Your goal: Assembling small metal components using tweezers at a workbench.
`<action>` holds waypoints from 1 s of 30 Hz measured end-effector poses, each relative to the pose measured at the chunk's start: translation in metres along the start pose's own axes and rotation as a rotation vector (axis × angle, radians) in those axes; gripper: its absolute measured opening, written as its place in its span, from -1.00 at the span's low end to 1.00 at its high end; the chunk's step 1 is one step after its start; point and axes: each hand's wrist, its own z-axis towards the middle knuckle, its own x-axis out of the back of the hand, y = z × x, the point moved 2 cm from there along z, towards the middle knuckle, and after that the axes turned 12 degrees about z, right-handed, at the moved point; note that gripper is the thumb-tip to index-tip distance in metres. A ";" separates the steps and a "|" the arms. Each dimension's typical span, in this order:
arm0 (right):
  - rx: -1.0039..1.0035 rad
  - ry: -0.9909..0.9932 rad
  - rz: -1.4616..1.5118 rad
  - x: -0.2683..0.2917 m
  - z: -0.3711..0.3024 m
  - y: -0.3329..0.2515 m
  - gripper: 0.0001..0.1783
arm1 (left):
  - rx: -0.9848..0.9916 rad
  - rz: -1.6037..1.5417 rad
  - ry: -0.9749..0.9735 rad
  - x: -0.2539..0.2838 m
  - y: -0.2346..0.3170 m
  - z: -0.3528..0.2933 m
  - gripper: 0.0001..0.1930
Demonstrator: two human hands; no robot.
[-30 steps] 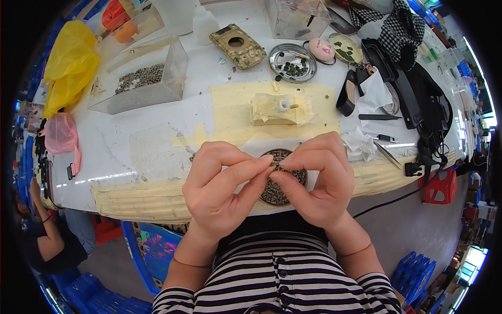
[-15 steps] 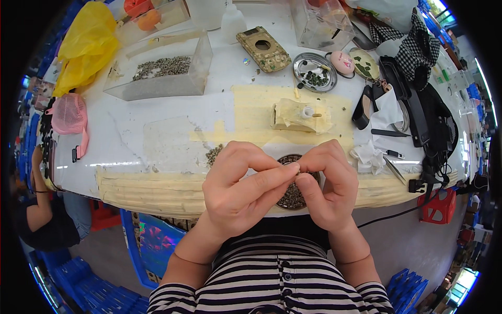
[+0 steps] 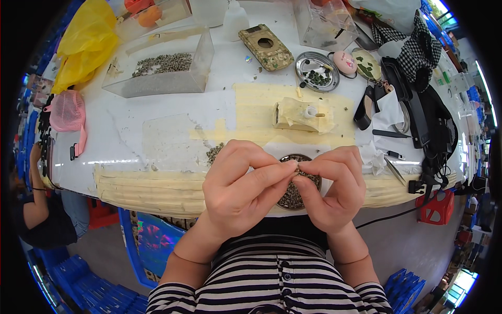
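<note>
My left hand (image 3: 243, 186) and my right hand (image 3: 334, 186) meet fingertip to fingertip at the table's near edge. Both are pinched closed, and whatever lies between the tips is too small to make out. Right beneath them is a round dish (image 3: 291, 205) full of small grey-brown pieces, partly hidden by my fingers. A loose heap of similar small pieces (image 3: 214, 152) lies just beyond my left hand. Farther off, a tape-covered block (image 3: 298, 116) with a white ring and a short brown peg stands on yellow tape.
A clear bin (image 3: 157, 86) of small pieces stands far left, near a yellow bag (image 3: 86, 44). Toward the back are a camouflage toy tank hull (image 3: 266, 48) and a metal dish (image 3: 317, 72) of green bits. Tweezers (image 3: 395, 170) and black straps lie right. Another person (image 3: 44, 217) sits left.
My right hand has shifted slightly right, and its fingertips have drawn back a little from the left ones. My left hand stays almost in place.
</note>
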 end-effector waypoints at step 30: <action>-0.152 -0.011 0.198 0.003 0.002 0.007 -0.79 | 0.020 0.067 0.021 -0.003 0.002 0.001 -0.68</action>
